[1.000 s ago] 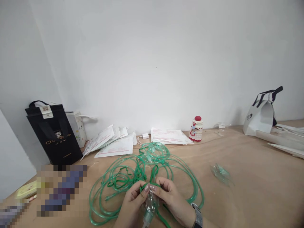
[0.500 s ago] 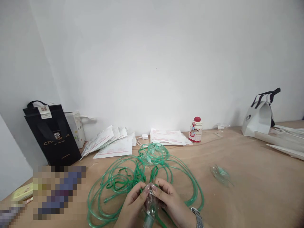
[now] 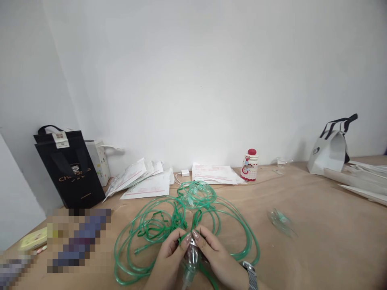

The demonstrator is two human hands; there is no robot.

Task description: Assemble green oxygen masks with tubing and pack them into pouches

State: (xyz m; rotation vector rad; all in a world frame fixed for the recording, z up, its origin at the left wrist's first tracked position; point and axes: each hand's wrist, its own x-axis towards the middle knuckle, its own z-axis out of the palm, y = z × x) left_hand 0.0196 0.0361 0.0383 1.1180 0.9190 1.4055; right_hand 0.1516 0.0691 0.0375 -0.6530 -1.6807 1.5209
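Note:
Low in the middle of the head view, my left hand (image 3: 173, 251) and my right hand (image 3: 213, 251) meet with thumbs side by side. Between them is a clear oxygen mask (image 3: 192, 257), pinched at its metal nose strip by both hands. Its tapered greenish end points down toward me. A green elastic strap (image 3: 197, 218) shows just beyond my fingertips. Green tubing (image 3: 127, 257) lies in loose coils on the table around and behind my hands. My fingertips behind the mask are hidden.
White paper packets (image 3: 148, 189) lean by the wall, with more packets (image 3: 211, 173) beside them. A red-capped bottle (image 3: 249, 167) stands right of these. At left is a black bag (image 3: 69, 169), at right a white bag (image 3: 328, 155). Another clear-and-green piece (image 3: 281, 219) lies right.
Both hands keep their pinch on the mask, with the fingers shifting slightly. The mask's lower end has tilted a little to the left, and the camera view has moved slightly.

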